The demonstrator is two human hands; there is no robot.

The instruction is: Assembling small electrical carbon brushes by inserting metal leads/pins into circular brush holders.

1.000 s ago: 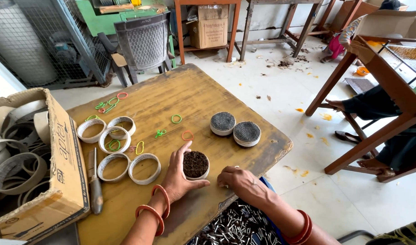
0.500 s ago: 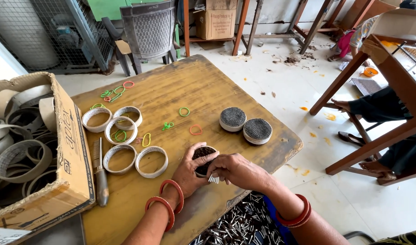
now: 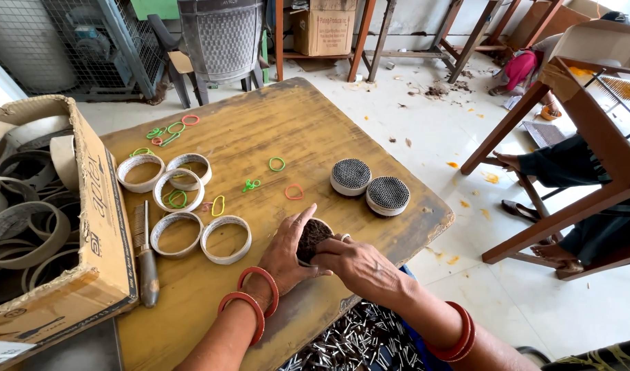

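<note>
Both my hands clamped on filled ring [image 3: 313,237] near front edge of tabletop [image 3: 274,130]: left hand [image 3: 287,254] cupping its side, right hand [image 3: 360,264] pressing fingers at rim. Two finished bundles [image 3: 370,184] just beyond, empty rings [image 3: 184,206] left, cardboard box [image 3: 88,227] far left.

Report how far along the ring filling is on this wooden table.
Done: two packed rings stand side by side near the far edge. In hand: the left hand cups a partly filled ring while the right hand presses at its rim. Left: five empty rings wait beside the cardboard box.
</note>
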